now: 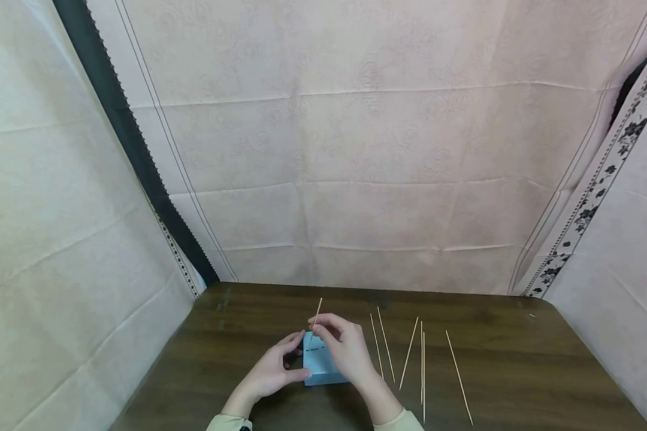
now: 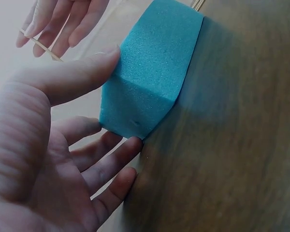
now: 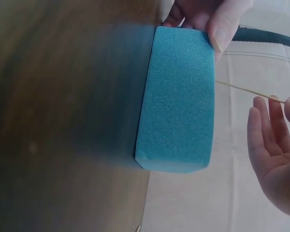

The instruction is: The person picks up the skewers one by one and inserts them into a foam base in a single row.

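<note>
A light-blue foam block (image 1: 321,366) lies on the wooden table with a few dark marks on its upper face. My left hand (image 1: 272,368) grips the block's left end, thumb on the near side and fingers round the end, as the left wrist view shows. Over the block, my right hand (image 1: 351,353) pinches a thin wooden stick (image 1: 319,309) between thumb and fingertips. The stick slants upright, its lower end at the block's upper face near the left end. In the right wrist view the stick (image 3: 246,90) meets that face's edge line; its very tip is hidden.
Several more thin wooden sticks (image 1: 459,377) lie spread on the table (image 1: 517,359) to the right of the right hand. Pale cloth curtains (image 1: 377,179) hang behind the table and along both sides.
</note>
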`<state>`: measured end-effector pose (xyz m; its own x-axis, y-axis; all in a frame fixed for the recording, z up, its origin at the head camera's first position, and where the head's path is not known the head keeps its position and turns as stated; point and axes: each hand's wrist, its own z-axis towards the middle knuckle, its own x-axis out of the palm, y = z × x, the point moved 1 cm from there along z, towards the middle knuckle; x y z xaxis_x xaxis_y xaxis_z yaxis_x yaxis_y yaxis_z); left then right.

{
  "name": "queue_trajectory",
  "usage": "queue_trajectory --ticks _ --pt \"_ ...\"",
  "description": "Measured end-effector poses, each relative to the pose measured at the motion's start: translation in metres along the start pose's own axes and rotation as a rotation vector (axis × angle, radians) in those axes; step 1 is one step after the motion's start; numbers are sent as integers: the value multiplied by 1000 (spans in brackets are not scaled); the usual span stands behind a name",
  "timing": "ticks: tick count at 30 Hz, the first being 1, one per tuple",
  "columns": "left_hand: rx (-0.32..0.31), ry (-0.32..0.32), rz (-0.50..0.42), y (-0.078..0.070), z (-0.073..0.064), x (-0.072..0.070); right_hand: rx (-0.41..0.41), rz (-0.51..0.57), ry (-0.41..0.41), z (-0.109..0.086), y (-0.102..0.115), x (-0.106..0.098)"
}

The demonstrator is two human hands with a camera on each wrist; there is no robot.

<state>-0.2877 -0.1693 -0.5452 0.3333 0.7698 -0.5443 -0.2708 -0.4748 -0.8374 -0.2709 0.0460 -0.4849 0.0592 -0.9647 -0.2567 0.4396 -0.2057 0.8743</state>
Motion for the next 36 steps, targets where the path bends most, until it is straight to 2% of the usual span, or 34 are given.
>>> queue_trajectory --ticks 9,18,36 --pt "27 -2 4 1 0 1 -22 -54 5 4 0 6" --pt "21 -6 6 1 0 1 -3 -71 16 7 0 10" --pt "23 -11 -11 0 -1 0 -2 -121 -19 8 -4 12"
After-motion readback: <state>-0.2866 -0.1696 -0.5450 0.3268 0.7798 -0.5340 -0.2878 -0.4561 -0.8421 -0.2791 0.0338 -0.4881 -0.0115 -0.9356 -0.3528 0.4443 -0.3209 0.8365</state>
